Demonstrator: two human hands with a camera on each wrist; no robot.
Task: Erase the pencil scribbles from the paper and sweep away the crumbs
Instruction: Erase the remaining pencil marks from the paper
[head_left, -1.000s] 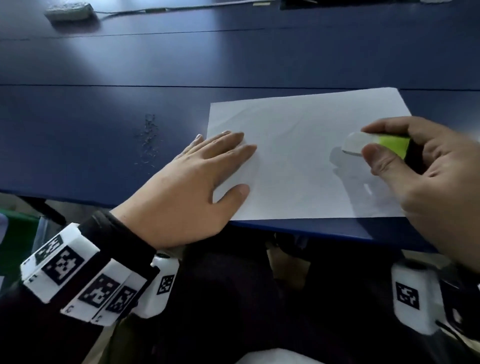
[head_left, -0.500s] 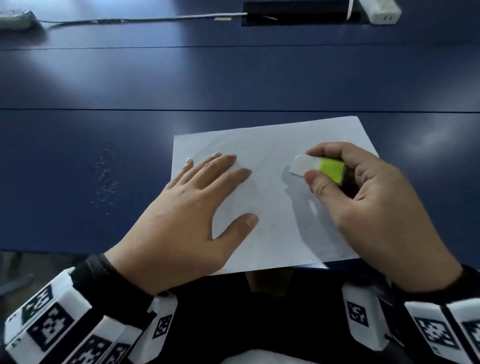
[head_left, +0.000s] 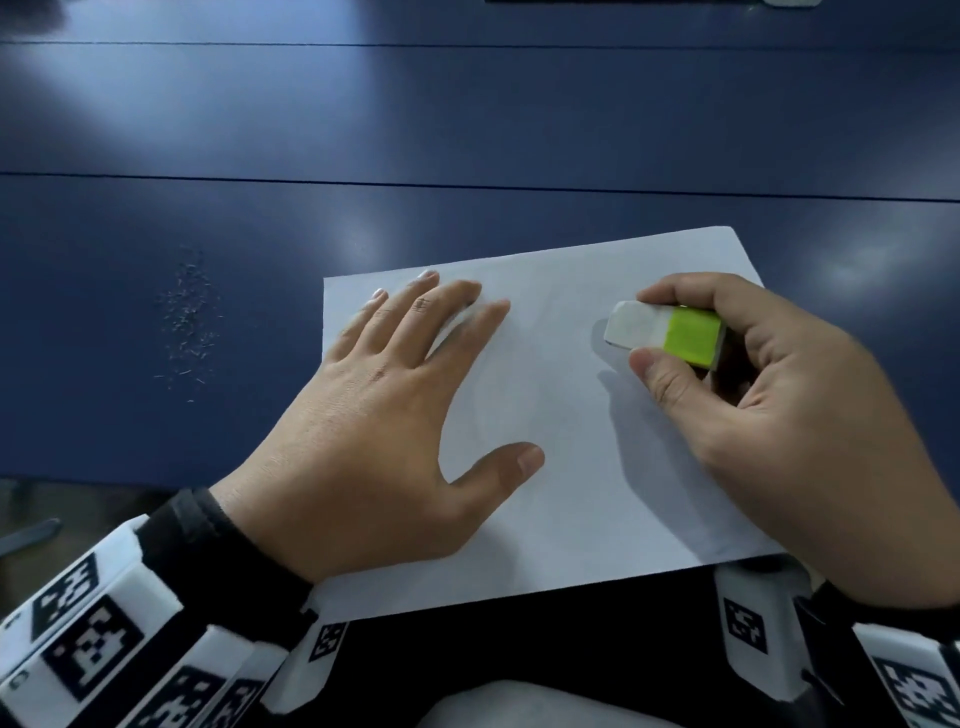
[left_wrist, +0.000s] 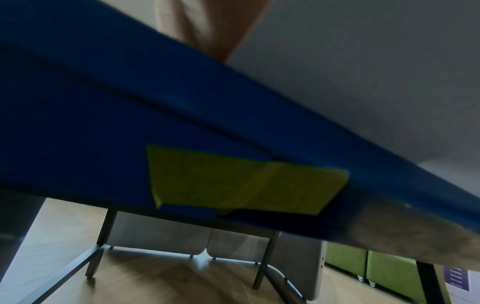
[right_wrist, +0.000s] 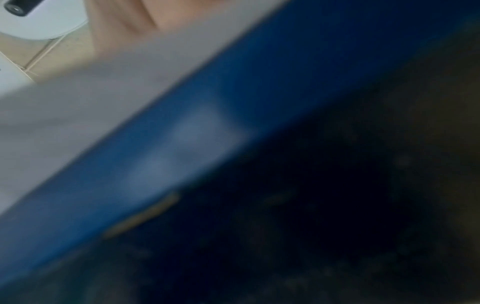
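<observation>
A white sheet of paper (head_left: 566, 431) lies at the near edge of the blue table (head_left: 467, 130), its front edge hanging slightly over. My left hand (head_left: 395, 410) lies flat on the sheet's left part, fingers straight and spread. My right hand (head_left: 769, 410) pinches a white eraser with a green sleeve (head_left: 662, 335) between thumb and fingers, its white end pointing left just over the paper's right half. Only faint grey marks show on the sheet. A patch of eraser crumbs (head_left: 189, 322) lies on the table left of the paper.
The left wrist view looks under the table at its blue front edge (left_wrist: 182, 115) with a yellow note (left_wrist: 241, 181) stuck on it, and table legs over a wooden floor. The right wrist view is blurred, showing the same blue edge (right_wrist: 207, 123).
My right hand with the eraser has moved left from the sheet's right edge onto the paper. The left hand stays pressed flat on the sheet. My head view has shifted.
</observation>
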